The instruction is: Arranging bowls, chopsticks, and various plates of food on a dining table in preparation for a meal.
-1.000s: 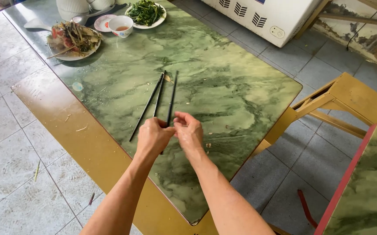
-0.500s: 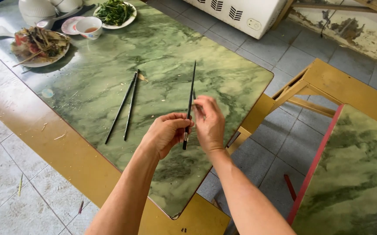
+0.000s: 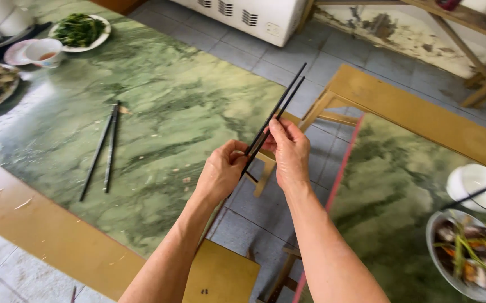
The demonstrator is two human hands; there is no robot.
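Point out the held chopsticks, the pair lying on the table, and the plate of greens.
Held chopsticks (image 3: 281, 104), head view, mid-shaft above the hands.
Table chopsticks (image 3: 103, 147), head view, middle of shafts.
Plate of greens (image 3: 103, 37), head view, right rim.

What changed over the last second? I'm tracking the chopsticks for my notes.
Both hands, left hand and right hand, lifted a pair of black chopsticks off the green table and carried them right, past its edge. The other pair stayed lying on the table.

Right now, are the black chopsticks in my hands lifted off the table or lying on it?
Lifted. Both hands, left hand and right hand, hold the chopsticks slanted in the air; another pair lies on the green table.
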